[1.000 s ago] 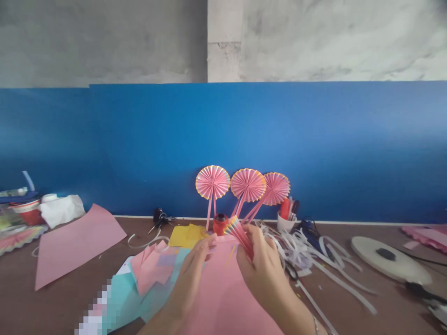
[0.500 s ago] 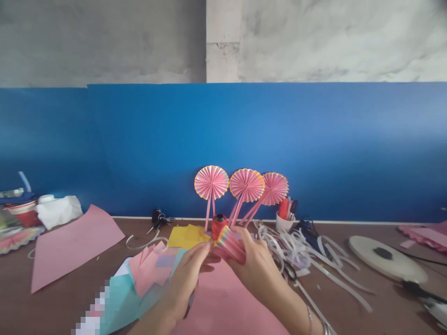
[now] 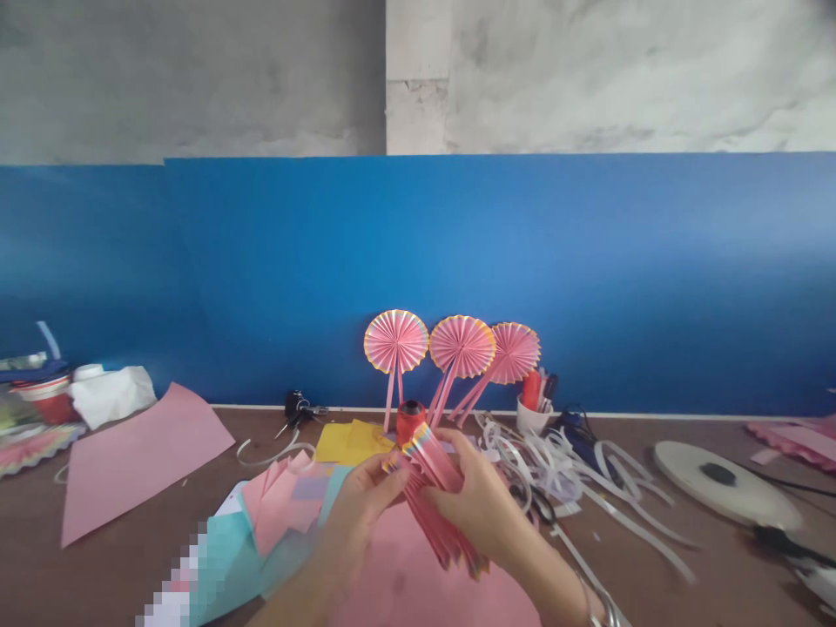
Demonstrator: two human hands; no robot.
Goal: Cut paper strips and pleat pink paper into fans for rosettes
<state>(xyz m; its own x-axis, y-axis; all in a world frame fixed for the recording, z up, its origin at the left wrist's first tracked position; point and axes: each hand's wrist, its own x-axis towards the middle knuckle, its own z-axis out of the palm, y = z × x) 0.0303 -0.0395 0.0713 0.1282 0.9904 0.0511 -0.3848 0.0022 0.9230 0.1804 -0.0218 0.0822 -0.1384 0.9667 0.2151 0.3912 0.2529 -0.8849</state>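
Note:
Between my hands is a strip of pleated pink paper (image 3: 450, 544) with yellow and pale blue edging. My left hand (image 3: 356, 505) pinches its left end between thumb and fingers. Closed around the bunched pleats, my right hand (image 3: 487, 509) has its thumb across them and its fingers behind. Folded pleats fan downward below the thumbs. Just beyond the paper stands a red spool-like object with a dark top (image 3: 410, 422), partly hidden. A flat pink sheet (image 3: 405, 583) lies underneath my hands.
Three round pink paper fans, one of them leftmost (image 3: 395, 341), lean against the blue panel (image 3: 280, 279). Yellow paper (image 3: 346, 441), teal paper (image 3: 225, 566) and a large pink sheet (image 3: 147, 461) lie left. To the right are tangled white strips (image 3: 549, 461), a pen cup (image 3: 534, 416) and a pale oval object (image 3: 724, 488).
The pleated paper has turned and spread, so its lower folds now hang below my right thumb. My left fingers have shifted onto its left end.

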